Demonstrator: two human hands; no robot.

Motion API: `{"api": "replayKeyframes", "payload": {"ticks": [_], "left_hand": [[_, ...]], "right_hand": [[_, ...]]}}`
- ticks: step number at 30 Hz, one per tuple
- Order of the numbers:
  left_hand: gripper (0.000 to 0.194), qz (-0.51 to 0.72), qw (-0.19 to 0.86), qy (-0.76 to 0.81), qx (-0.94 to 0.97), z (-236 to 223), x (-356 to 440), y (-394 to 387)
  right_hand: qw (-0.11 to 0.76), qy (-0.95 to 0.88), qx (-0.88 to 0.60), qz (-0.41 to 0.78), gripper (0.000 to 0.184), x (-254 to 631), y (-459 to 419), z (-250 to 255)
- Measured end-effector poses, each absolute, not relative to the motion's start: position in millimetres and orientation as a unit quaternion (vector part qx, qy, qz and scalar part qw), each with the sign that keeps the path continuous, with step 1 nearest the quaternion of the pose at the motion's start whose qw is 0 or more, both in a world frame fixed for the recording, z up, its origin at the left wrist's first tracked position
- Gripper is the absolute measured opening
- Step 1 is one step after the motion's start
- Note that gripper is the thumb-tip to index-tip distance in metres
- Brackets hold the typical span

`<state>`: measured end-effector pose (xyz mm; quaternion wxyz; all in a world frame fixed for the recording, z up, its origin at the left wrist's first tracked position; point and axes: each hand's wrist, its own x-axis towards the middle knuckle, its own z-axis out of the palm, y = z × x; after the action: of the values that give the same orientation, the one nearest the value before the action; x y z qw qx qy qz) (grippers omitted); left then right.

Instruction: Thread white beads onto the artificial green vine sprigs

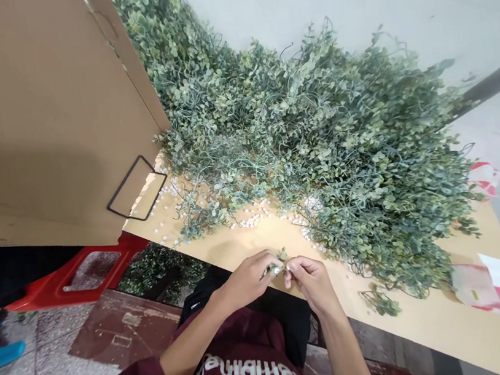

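Note:
My left hand is closed round a small green sprig, whose leaves poke out past the fingers. Thumb and forefinger of my right hand are pinched together right at the left fingertips. A small whitish bit shows between the two hands, too small to make out fully. Just beyond them, many small white bead-like pieces lie scattered on the tan tabletop. A big heap of artificial leafy sprigs covers the far part of the table.
To the left stands a large brown cardboard panel, with a black rectangular wire frame by its lower corner. A loose sprig lies near the front edge. Red-and-white plastic bags lie at right. A red stool stands at lower left.

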<state>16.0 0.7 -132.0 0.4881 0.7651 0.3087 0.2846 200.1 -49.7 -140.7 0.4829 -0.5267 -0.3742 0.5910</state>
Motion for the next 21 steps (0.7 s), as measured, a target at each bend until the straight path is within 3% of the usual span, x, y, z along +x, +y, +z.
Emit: {"api": "replayKeyframes", "payload": {"ticks": [9, 21], "left_hand": [[0.014, 0.297, 0.487, 0.327, 0.753, -136.7, 20.5, 5.2], [0.014, 0.281, 0.485, 0.319, 0.764, -137.2, 19.7, 6.5]], "right_hand": [[0.523, -0.353, -0.523, 0.573, 0.023, 195.4, -48.3, -142.9], [0.497, -0.388, -0.574, 0.522, 0.025, 193.5, -48.5, -143.8]]}}
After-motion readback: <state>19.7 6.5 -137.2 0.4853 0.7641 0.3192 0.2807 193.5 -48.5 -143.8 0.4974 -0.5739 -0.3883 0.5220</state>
